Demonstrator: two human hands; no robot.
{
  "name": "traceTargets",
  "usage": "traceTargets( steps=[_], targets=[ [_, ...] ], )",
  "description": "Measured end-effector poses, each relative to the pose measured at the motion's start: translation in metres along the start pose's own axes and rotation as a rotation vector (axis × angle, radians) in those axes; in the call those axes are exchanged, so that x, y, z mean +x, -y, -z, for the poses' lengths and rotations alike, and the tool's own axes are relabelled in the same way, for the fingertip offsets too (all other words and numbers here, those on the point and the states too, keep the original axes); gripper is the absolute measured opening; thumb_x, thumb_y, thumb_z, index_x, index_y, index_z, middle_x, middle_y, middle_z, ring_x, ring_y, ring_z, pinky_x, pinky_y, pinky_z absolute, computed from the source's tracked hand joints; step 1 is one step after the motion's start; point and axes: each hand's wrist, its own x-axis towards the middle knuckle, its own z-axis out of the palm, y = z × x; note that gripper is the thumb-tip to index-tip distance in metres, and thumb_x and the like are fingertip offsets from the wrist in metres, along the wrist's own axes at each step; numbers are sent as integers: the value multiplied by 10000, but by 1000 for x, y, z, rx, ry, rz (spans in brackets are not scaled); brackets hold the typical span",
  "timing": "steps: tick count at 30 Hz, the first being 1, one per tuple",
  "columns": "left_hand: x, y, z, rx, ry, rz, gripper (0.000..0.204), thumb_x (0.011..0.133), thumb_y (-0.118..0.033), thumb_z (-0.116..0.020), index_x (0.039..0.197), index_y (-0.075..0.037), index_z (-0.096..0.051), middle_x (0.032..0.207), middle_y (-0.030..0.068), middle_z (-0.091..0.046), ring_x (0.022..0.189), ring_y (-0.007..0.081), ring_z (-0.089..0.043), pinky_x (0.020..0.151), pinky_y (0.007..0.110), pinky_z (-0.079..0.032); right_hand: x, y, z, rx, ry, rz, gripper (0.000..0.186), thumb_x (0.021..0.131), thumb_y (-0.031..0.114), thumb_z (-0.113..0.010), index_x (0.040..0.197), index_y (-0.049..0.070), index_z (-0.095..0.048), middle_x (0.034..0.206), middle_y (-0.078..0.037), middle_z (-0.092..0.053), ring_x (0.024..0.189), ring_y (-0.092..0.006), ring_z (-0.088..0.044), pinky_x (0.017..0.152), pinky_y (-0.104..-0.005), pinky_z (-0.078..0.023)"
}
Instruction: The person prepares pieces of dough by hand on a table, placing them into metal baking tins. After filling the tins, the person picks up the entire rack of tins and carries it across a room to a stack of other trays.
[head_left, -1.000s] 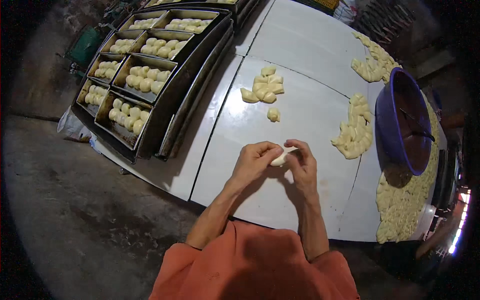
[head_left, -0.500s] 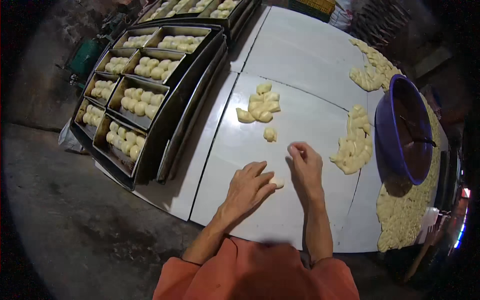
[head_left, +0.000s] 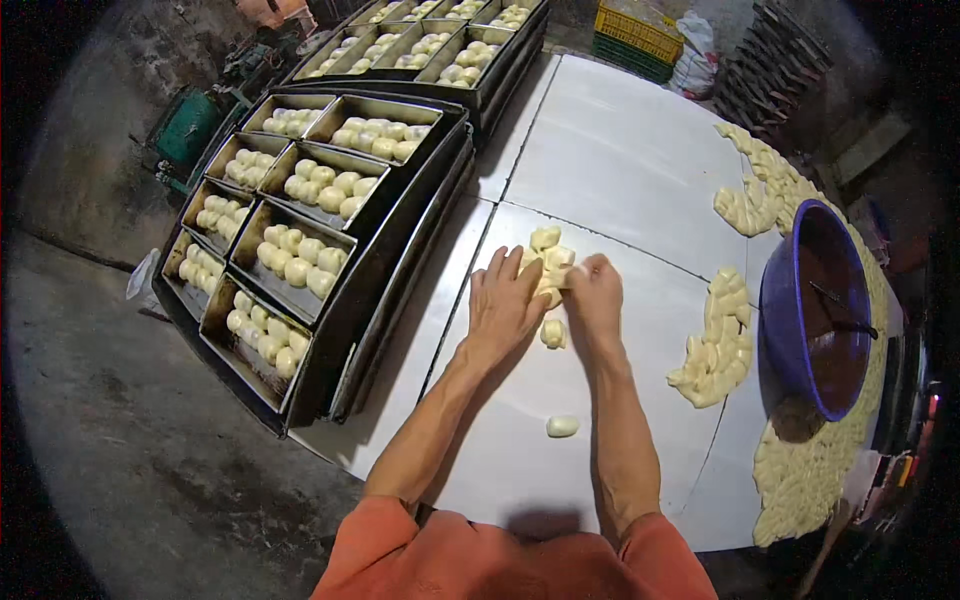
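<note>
Grey, stained floor (head_left: 150, 400) spreads along the left of the room, beside a long table (head_left: 500, 460) topped with white panels and crossed by dark seams. On the table's left side stands a stack of dark metal trays (head_left: 400, 235), divided into rectangular compartments with rows of pale dough balls (head_left: 292, 258) in them; a second tray stack (head_left: 515, 75), filled likewise, sits just beyond it.

Near the middle of the table lies a cluster of dough pieces (head_left: 548, 248), partly hidden by the person's hands. The left hand (head_left: 503, 305) is palm down with its fingers spread wide, their tips at the left side of the cluster. The right hand (head_left: 594, 300) is curled narrow against the cluster's right side; I cannot tell whether it pinches a piece of dough. Just below the cluster, between the hands, rests a small dough lump (head_left: 553, 334), and nearer the person a smooth oval dough piece (head_left: 562, 427) lies alone, close to the right forearm.

Farther right is an irregular strip of dough (head_left: 715, 345), and next to it a purple basin (head_left: 783, 315) with a dark inside and a dark-handled utensil (head_left: 852, 327) in it. Around the basin's far and near sides stretches a broad dough sheet (head_left: 800, 490). Past the table's far end stand a yellow crate (head_left: 640, 35) and a white sack (head_left: 695, 58)
</note>
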Motion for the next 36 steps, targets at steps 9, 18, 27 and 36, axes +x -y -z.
traceTargets(
  steps=[9, 18, 27, 36],
  targets=[
    [-9, 10, -6, -85, -100, 6, 500, 875, -299, -698, 1300, -46, -620, 1434, 256, -482, 1374, 444, -382, 1064, 550, -284, -23, 0, 73, 694, 148, 28, 243, 957, 152, -614, 1161, 52, -529, 1116, -80, -567, 908, -189, -631, 857, -335, -556],
    [-35, -73, 27, -942, 214, 218, 384, 899, -295, -737, 1130, 11, -723, 968, 107, -761, 780, 165, -685, 693, 316, -525, -98, 37, 80, 584, 302, -202, 247, 952, 63, -632, 1151, 68, -486, 810, -56, -688, 620, -124, -651, 527, -226, -553],
    [-63, -110, 18, -1207, 263, 439, 445, 964, -232, -681, 1339, -4, -607, 1092, 115, -741, 950, 168, -703, 834, 319, -561, -132, 29, 96, 490, 33, -13, 343, 874, 49, -721, 1151, 69, -520, 1000, -46, -600, 920, -134, -591, 803, -296, -489],
    [-70, -179, -25, -1275, -143, -125, 738, 931, -499, -692, 1417, 28, -517, 1429, 164, -573, 1280, 230, -569, 1058, 344, -453, -176, 55, 126, 922, 86, -39, 384, 957, 172, -660, 1280, 28, -512, 1074, -72, -622, 879, -166, -653, 722, -257, -550]
  ],
)
